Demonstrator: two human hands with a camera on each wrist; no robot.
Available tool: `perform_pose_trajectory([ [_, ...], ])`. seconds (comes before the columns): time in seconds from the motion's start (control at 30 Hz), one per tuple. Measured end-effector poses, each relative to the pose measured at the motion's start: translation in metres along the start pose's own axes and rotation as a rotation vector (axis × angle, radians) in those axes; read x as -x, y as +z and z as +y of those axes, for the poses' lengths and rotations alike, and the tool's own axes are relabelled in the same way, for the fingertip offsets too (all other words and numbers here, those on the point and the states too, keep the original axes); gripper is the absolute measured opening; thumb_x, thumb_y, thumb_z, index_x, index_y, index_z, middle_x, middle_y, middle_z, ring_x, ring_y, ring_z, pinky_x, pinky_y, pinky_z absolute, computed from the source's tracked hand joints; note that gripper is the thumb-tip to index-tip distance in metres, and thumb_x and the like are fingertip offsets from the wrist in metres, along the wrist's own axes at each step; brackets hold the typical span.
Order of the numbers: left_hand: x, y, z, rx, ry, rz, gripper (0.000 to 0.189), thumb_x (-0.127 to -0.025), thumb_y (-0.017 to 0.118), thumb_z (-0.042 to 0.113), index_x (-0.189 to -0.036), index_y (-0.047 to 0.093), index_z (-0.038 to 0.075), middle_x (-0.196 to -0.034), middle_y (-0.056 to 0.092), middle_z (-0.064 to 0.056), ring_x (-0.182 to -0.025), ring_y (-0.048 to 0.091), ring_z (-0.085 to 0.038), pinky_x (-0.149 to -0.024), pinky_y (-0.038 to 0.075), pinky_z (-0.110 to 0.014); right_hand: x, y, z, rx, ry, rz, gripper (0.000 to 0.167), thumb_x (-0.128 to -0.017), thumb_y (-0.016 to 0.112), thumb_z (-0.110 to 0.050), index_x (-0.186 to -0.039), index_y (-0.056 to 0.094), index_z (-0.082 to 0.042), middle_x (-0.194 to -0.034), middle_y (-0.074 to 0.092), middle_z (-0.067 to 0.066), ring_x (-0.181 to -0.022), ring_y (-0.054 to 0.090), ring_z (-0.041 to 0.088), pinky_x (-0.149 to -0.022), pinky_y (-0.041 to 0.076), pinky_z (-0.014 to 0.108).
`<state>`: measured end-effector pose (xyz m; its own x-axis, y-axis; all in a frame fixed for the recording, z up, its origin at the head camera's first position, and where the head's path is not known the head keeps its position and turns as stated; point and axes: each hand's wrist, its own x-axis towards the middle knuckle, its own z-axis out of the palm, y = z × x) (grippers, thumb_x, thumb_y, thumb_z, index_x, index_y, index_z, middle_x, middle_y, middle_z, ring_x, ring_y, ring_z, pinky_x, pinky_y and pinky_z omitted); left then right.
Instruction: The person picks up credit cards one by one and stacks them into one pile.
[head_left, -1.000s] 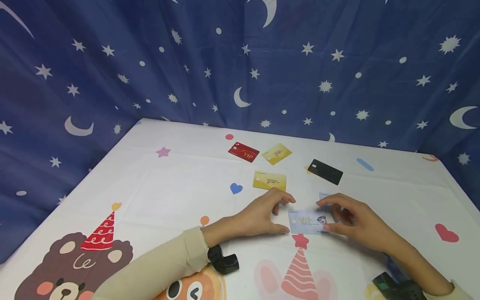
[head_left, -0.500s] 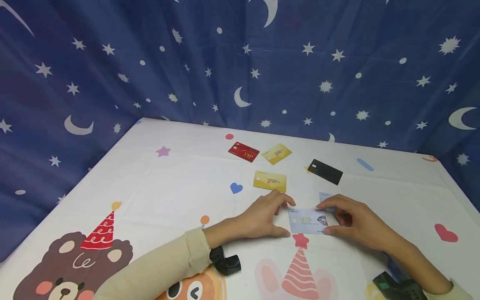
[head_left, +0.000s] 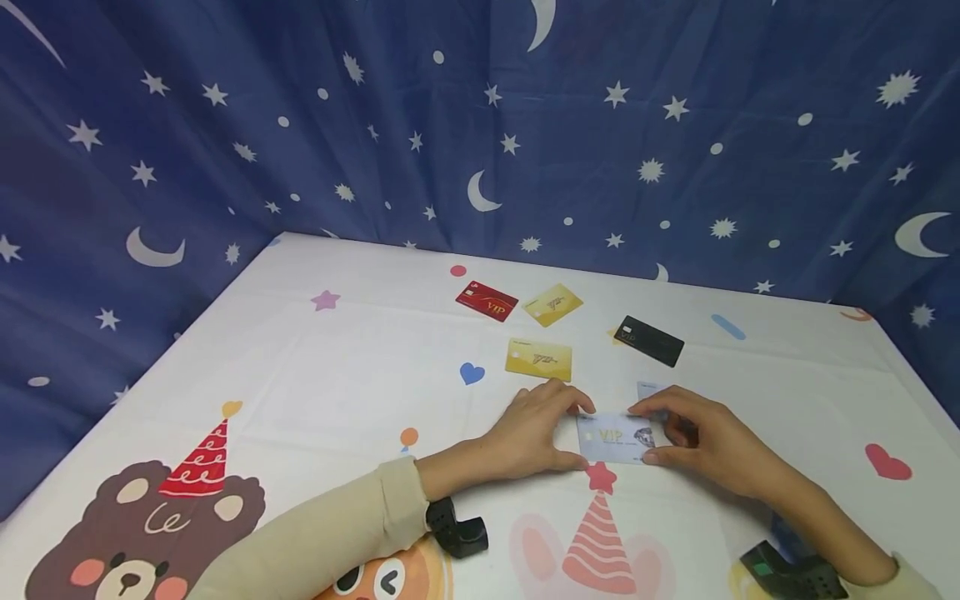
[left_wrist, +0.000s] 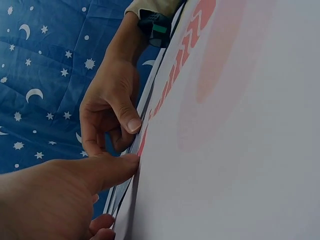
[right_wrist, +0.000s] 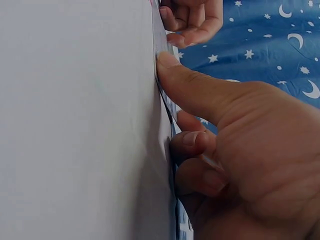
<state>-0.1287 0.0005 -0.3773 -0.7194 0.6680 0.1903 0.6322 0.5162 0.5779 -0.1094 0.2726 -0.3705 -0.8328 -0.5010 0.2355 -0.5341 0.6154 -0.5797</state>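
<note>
A pale blue VIP card (head_left: 615,437) lies on the table in the head view, between my two hands. My left hand (head_left: 528,429) holds its left end, index fingertip at the far edge and thumb at the near edge. At the other end my right hand (head_left: 705,433) grips it the same way, thumb on the near corner and index finger at the far edge. A second pale blue card (head_left: 647,388) shows partly behind the right hand. In the left wrist view, the left thumb (left_wrist: 117,170) rests low at the table surface.
Beyond the hands lie a yellow card (head_left: 538,359), another yellow card (head_left: 553,305), a red VIP card (head_left: 487,301) and a black VIP card (head_left: 649,341). The white printed tablecloth (head_left: 360,358) meets a blue starry curtain (head_left: 375,150) at the back.
My left hand has moved slightly right, from beside the pale blue card onto its left end. The right hand has stayed at the other end, and the other cards lie as before.
</note>
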Motion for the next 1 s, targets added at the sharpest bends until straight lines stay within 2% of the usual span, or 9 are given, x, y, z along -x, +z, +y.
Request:
perform_pose_trajectory([
  [0.53, -0.0013, 0.0025, -0.0008, 0.036, 0.008, 0.024, 0.052, -0.076, 0.082, 0.021, -0.120, 0.055, 0.015, -0.116, 0.054, 0.004, -0.111, 0.051, -0.006, -0.084, 0.035, -0.022, -0.0001, 0.0007, -0.0008, -0.004, 0.036, -0.007, 0.055, -0.069, 0.086, -0.021, -0.119, 0.062, -0.026, -0.100, 0.049, -0.004, -0.062, 0.045, 0.008, -0.053, 0.039, 0.022],
  [0.67, -0.0012, 0.0026, -0.0004, 0.053, 0.020, 0.027, 0.053, -0.076, 0.082, 0.020, -0.121, 0.054, 0.016, -0.115, 0.053, 0.003, -0.106, 0.052, -0.006, -0.086, 0.035, -0.022, -0.0004, 0.0011, -0.0005, -0.001, 0.046, -0.006, 0.056, -0.069, 0.086, -0.019, -0.119, 0.062, -0.027, -0.102, 0.049, -0.005, -0.062, 0.045, 0.008, -0.053, 0.039, 0.021],
  [0.77, -0.0011, 0.0032, 0.0010, 0.076, 0.027, 0.022, 0.054, -0.077, 0.081, 0.017, -0.123, 0.053, 0.017, -0.114, 0.050, 0.001, -0.094, 0.051, -0.007, -0.081, 0.037, -0.020, -0.0008, 0.0014, 0.0004, -0.011, 0.048, -0.007, 0.054, -0.070, 0.085, -0.019, -0.118, 0.063, -0.027, -0.102, 0.049, -0.004, -0.061, 0.045, 0.008, -0.053, 0.038, 0.022],
  [0.83, -0.0015, 0.0040, 0.0020, 0.080, 0.033, 0.018, 0.054, -0.078, 0.080, 0.017, -0.125, 0.053, 0.019, -0.115, 0.048, 0.000, -0.092, 0.049, -0.008, -0.079, 0.037, -0.019, -0.0008, 0.0017, 0.0012, -0.022, 0.046, -0.008, 0.053, -0.071, 0.085, -0.020, -0.118, 0.063, -0.026, -0.102, 0.049, -0.004, -0.060, 0.045, 0.008, -0.053, 0.038, 0.022],
  [1.0, -0.0030, 0.0055, 0.0030, 0.044, 0.060, 0.026, 0.055, -0.078, 0.079, 0.018, -0.126, 0.052, 0.019, -0.117, 0.048, 0.000, -0.096, 0.049, -0.008, -0.080, 0.038, -0.017, -0.0003, 0.0018, 0.0023, -0.036, 0.044, -0.009, 0.051, -0.071, 0.084, -0.020, -0.118, 0.063, -0.025, -0.100, 0.048, -0.004, -0.060, 0.045, 0.008, -0.053, 0.038, 0.022],
])
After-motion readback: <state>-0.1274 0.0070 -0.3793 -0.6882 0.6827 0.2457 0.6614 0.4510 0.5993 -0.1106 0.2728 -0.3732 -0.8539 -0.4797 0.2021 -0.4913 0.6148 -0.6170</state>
